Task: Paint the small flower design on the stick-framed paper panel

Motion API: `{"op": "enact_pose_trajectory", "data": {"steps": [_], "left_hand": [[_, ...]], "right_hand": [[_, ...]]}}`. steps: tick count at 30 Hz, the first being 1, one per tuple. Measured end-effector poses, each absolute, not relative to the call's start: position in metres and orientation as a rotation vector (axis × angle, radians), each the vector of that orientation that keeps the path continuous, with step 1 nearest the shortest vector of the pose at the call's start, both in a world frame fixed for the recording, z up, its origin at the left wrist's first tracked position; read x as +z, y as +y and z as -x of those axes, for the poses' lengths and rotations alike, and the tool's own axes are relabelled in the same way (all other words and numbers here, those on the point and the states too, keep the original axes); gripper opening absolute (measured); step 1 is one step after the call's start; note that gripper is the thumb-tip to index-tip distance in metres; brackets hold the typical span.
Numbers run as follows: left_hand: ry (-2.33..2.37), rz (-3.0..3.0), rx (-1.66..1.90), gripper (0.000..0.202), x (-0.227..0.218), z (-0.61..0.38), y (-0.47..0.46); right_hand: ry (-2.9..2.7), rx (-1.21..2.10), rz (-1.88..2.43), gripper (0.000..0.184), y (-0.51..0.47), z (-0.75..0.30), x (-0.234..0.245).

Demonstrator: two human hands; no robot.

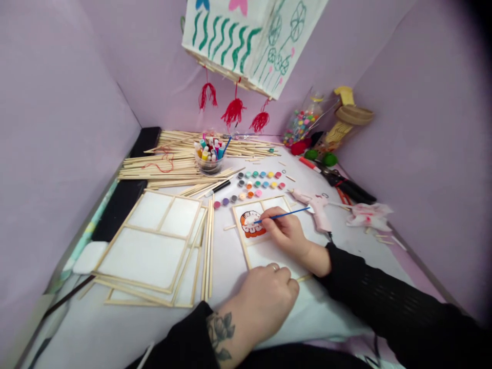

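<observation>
My right hand (287, 233) pinches a thin blue paintbrush (286, 215), its tip resting on an orange-and-white painted shape (251, 224) in the upper pane of a small wooden-framed paper panel (265, 251). My left hand (265, 297) lies curled on the near edge of that panel, fingers folded, pressing it down on the table. A ring shows on one finger, and a tattoo on the wrist.
Stacked framed panels (154, 246) lie to the left. Small paint pots (255, 184), a cup of markers (209, 154), a pile of wooden sticks (172, 159), a pink glue gun (317, 207), pliers (346, 187) and a bead jar (302, 123) sit beyond. A painted lantern (249, 36) hangs overhead.
</observation>
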State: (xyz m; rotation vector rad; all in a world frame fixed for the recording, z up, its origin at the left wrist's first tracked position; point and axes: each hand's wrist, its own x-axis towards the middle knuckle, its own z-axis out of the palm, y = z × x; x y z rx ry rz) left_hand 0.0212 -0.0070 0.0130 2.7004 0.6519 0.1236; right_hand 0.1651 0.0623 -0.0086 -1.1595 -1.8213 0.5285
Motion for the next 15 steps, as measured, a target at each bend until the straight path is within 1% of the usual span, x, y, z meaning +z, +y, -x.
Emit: {"op": "enact_pose_trajectory", "data": {"steps": [15], "left_hand": [[0.644, -2.698, 0.133, 0.007, 0.0139, -0.0196, -0.0062]], "right_hand": [[-1.848, 0.592, 1.170, 0.011, 0.0626, -0.1630, -0.0053]]}}
